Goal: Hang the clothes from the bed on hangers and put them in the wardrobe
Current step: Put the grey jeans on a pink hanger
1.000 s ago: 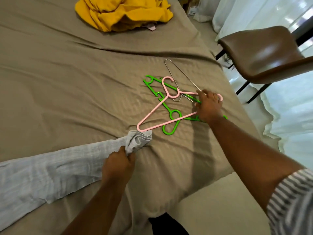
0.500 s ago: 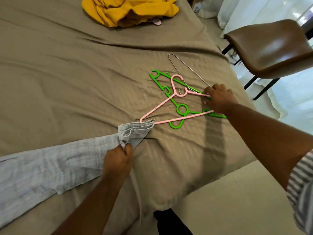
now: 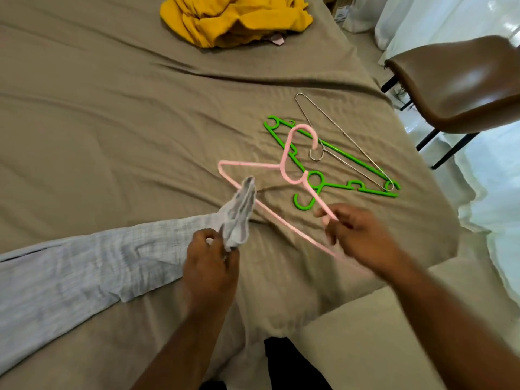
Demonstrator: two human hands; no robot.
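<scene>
A brown chair (image 3: 461, 85) with dark legs is standing beside the bed's far right corner, on a pale floor (image 3: 365, 342). White curtains (image 3: 439, 21) are hanging behind it (a small box (image 3: 342, 11) is sitting nearby).

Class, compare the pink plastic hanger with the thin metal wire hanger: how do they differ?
The pink plastic hanger is thick and coloured; the thin metal wire hanger is slim and silvery. The pink one is gripped by the right hand; the wire one lies untouched on the bed. Both are triangular with a hook.
</scene>
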